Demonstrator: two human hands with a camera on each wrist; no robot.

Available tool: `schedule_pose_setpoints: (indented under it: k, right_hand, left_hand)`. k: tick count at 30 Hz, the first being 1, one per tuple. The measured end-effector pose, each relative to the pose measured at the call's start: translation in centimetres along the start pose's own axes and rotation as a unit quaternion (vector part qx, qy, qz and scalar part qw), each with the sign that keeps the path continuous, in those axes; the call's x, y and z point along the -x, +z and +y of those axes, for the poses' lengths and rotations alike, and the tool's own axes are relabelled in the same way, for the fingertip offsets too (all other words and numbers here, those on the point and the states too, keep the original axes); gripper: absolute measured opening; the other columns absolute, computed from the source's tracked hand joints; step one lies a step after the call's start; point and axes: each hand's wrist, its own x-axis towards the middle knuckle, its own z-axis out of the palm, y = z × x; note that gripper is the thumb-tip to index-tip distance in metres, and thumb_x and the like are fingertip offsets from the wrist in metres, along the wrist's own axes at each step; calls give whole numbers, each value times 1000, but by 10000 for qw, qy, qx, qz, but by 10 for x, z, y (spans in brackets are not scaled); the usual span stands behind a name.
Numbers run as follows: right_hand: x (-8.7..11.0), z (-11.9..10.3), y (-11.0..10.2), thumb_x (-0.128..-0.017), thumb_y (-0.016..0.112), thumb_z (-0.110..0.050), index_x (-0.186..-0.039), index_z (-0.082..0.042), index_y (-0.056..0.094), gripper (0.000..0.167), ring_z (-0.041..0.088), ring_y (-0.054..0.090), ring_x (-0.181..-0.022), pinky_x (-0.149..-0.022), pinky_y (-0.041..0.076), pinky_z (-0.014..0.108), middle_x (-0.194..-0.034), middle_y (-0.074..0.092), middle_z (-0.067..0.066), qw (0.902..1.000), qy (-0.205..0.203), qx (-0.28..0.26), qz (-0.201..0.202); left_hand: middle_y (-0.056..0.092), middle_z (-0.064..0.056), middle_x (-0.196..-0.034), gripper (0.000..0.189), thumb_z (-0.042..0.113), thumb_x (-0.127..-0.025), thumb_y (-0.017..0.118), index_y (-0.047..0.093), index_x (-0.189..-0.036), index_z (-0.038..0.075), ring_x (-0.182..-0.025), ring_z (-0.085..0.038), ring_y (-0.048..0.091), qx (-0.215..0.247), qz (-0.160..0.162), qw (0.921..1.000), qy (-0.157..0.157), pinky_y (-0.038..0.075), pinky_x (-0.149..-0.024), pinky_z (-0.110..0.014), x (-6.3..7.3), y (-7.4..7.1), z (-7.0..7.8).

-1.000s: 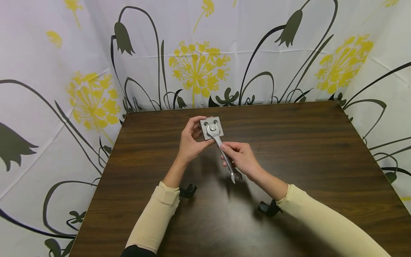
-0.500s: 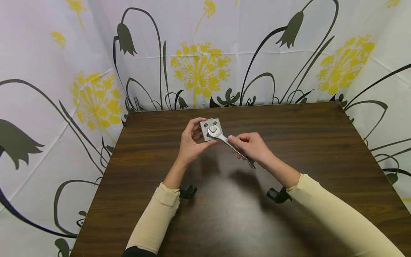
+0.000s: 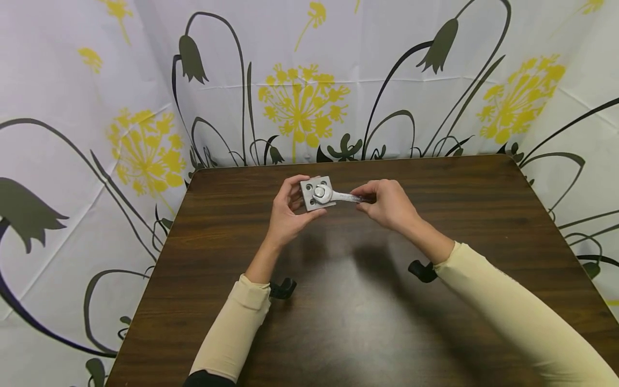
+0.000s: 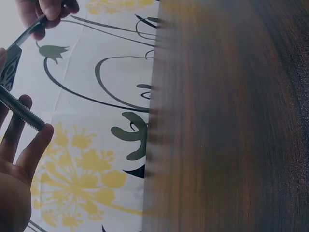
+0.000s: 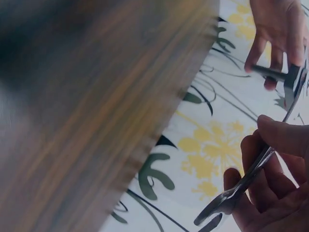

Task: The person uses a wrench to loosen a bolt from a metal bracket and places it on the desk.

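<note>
Left hand (image 3: pixel 285 219): curled, thumb below, fingers above, gripping a metal plate (image 3: pixel 309 202).
Metal plate: between left thumb and fingers; probably stiff, fairly heavy, best held by its edges; cut off in left wrist view.
Bolt (image 4: pixel 23 111): threaded end at a left fingertip.
Wrench (image 3: pixel 346 196): between both hands' fingers; likely rigid, slick, best held along its shaft.
Right hand (image 3: pixel 390 207): pinches the wrench, hiding its near end from the head view.

Swings the wrench (image 3: pixel 345 197) from a steep downward slant to nearly level in the head view, bringing the right hand (image 3: pixel 389 204) up and rightward.
</note>
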Motion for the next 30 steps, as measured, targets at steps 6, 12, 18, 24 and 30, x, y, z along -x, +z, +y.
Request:
schedule_pose_setpoints:
  k: [6,12,18,24,30]
  right_hand:
    - [-12,1,-7,-85,75,-5,-105,-14,78,22,17,66,-82,-70,52,37,-96,73,0,9946,-569,815,297]
    - [-23,1,-12,-86,73,-5,-102,-16,79,20,17,64,-82,-70,51,36,-93,72,-3,9885,-827,1218,340]
    - [-34,3,-15,-86,71,-1,-102,-13,78,22,22,65,-93,-81,51,39,-97,72,-1,9829,-1139,1428,245]
    - [-48,3,-15,-86,69,3,-99,-11,78,21,23,64,-94,-87,51,40,-97,71,0,9641,-1841,1870,406]
    - [-63,-1,-17,-82,64,13,-97,-5,77,27,24,63,-103,-114,29,42,-97,70,5,9358,-2642,2266,568]
  left_hand:
    - [62,-20,-128,71,-18,-67,81,46,-128,-9,-108,-22,62,65,-124,9999,30,54,-84,-43,0,1,0]
    - [61,-20,-129,71,-17,-67,82,46,-128,-9,-106,-22,62,40,-279,9996,58,55,-82,-40,2,2,-1]
    - [61,-20,-129,70,-17,-67,81,46,-127,-8,-105,-21,62,34,-373,9993,42,52,-80,-53,3,4,-1]
    - [61,-20,-129,70,-16,-67,82,47,-127,-8,-104,-21,62,62,-488,9988,26,54,-80,-47,1,6,-2]
    - [62,-20,-127,71,-16,-67,82,46,-128,-7,-100,-21,63,121,-670,9977,-52,55,-80,-45,-1,9,-3]
